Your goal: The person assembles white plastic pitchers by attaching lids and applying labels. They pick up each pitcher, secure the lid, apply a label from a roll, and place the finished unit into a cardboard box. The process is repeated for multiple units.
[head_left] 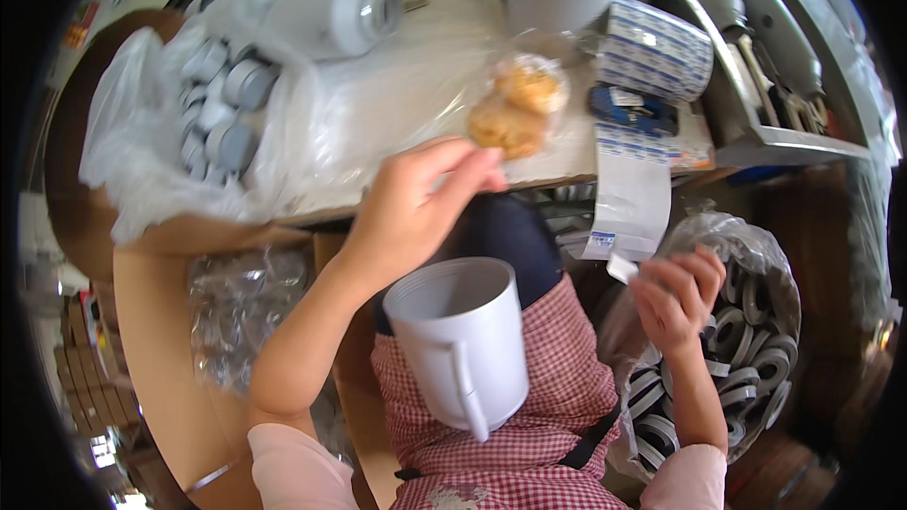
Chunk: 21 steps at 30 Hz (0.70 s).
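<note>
Head view, looking down at a lap: the step in hand seems to be handling a small white label (622, 268), and the next move would call for a light pinch that leaves it uncreased. From the left, at ten o'clock, grey caps (248, 85) fill a clear plastic bag (123, 146). Near the centre, the left hand (416, 196) has thumb and forefinger drawn together; I cannot tell whether anything thin lies between them. At six o'clock, a pale grey jug (505, 349) rests tilted on a red checked apron (567, 359), untouched by either hand. It looks smooth and round-walled, its mouth open toward twelve, its handle facing the wearer. Between three and four o'clock, the right hand (675, 302) grasps the label at its fingertips. Beyond it, at four, grey rings (770, 368) fill another bag.
</note>
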Motion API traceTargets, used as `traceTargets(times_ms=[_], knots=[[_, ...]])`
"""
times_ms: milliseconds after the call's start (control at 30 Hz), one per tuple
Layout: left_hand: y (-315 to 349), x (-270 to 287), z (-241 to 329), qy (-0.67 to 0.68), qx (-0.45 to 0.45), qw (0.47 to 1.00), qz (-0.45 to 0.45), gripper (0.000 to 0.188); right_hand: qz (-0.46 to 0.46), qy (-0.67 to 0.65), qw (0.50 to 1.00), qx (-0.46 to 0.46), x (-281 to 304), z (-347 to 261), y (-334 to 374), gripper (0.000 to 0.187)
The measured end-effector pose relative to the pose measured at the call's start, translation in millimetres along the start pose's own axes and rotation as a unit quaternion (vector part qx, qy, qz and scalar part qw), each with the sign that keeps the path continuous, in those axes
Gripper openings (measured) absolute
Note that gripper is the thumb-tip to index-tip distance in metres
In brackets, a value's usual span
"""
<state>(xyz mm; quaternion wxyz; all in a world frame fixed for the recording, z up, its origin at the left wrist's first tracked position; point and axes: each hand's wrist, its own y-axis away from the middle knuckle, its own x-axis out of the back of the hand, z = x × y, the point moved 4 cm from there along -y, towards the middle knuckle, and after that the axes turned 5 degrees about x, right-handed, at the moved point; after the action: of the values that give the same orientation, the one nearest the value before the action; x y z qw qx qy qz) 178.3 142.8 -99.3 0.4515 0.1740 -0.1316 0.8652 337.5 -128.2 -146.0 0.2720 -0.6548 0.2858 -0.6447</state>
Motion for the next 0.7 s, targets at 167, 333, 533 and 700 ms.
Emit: traceTargets(times_ms=[167,333,533,700], knots=[[117,36,0,-0.021,0.003,0.996,0.091,0.033,-0.148,-0.426,0.728,-0.516,-5,-28,29,0.012],[164,9,-21,0.037,0.041,0.995,0.085,0.021,-0.143,-0.687,0.503,-0.505,-26,-68,-12,0.009],[169,6,-37,0.081,0.034,0.990,0.114,0.019,-0.209,-0.663,0.578,-0.427,-41,-102,-68,0.011],[169,4,-36,0.091,0.006,0.990,0.108,0.018,-0.276,-0.588,0.647,-0.399,-44,-107,-90,0.011]])
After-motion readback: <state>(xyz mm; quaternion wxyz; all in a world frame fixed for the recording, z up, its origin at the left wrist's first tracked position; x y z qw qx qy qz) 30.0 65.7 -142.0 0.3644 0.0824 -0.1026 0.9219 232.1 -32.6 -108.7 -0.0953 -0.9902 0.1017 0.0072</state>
